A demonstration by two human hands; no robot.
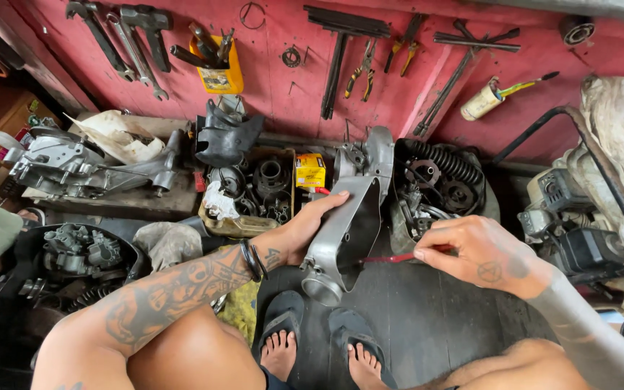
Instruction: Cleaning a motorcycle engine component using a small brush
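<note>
A grey metal engine cover [348, 224] stands tilted on the dark floor in front of my feet. My left hand [305, 227] grips its left edge and holds it up. My right hand [474, 249] pinches a thin red tool [391, 258] whose tip points into the hollow side of the cover. Dark bands circle my left wrist.
A cardboard box of engine parts [250, 195] and a small yellow box [310, 170] sit behind the cover. A tub of springs and gears [442, 184] is at the right. Wrenches and pliers [362, 72] hang on the red wall. An engine casing [74, 162] lies left; a small engine [572, 224] stands right.
</note>
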